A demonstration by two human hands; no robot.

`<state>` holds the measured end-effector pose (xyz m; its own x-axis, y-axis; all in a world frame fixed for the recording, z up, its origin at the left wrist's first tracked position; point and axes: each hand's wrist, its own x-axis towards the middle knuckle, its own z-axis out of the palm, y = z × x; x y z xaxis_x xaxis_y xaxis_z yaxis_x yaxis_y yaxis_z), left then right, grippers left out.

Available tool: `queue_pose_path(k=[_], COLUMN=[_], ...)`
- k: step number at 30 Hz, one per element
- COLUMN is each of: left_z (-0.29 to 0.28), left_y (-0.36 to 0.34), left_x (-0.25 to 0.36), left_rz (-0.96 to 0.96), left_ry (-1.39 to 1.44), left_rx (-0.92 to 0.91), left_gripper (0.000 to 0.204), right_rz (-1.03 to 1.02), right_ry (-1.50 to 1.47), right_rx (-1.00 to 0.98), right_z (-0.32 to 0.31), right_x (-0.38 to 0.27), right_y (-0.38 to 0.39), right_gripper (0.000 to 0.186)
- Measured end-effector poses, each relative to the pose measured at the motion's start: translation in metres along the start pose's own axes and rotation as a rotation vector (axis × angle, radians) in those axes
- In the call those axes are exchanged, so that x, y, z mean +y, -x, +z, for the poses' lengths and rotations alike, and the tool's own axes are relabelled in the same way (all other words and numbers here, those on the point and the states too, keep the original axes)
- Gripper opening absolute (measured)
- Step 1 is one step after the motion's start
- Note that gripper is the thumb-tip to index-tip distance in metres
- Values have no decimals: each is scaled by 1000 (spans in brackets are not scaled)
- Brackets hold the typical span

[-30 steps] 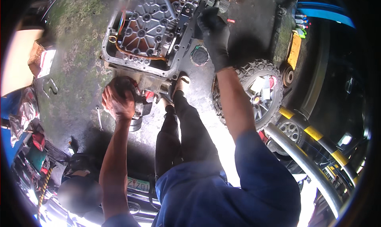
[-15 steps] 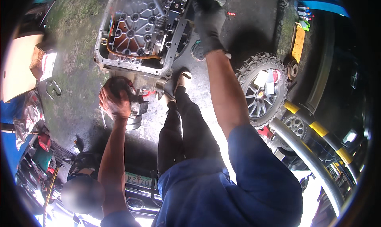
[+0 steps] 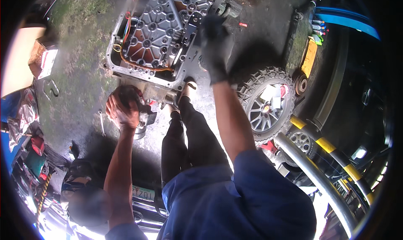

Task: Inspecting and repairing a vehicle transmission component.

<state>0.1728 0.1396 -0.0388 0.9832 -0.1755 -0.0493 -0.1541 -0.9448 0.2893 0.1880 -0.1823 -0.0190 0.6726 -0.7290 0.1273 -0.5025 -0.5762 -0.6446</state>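
Observation:
An opened gearbox casing stands in front of me, its ribbed metal valve body and coloured wires facing up. My bare left hand is closed over a dark rounded part at the casing's near end; the palm side is hidden. A dark glove covers my right hand, which is beside the casing's right rim. Its fingers are blurred, and whether they hold anything is not visible.
A wheel with a knobbly tyre lies at the right, papers on its rim. A metal pipe and a yellow-black bar run beside it. A spanner lies left of my left hand; an open cardboard box is farther left.
My gloved right hand has come nearer to me along the casing's right side. My left hand keeps its hold. The casing appears slightly lower and farther right in the picture.

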Motion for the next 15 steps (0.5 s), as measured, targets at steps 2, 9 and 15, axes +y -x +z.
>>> queue_pose_path(k=[2, 9, 15], left_z=[3, 1, 0], left_y=[-3, -1, -3], left_x=[4, 0, 10], left_rz=[49, 5, 33], left_ry=[44, -74, 31], left_rx=[62, 13, 6], left_gripper=[50, 52, 52], right_rz=[-20, -11, -41], right_ry=[94, 53, 119], right_rx=[-45, 4, 40], right_z=[-11, -8, -8], right_x=[-10, -6, 8], right_y=[-47, -6, -35], right_gripper=[26, 25, 26])
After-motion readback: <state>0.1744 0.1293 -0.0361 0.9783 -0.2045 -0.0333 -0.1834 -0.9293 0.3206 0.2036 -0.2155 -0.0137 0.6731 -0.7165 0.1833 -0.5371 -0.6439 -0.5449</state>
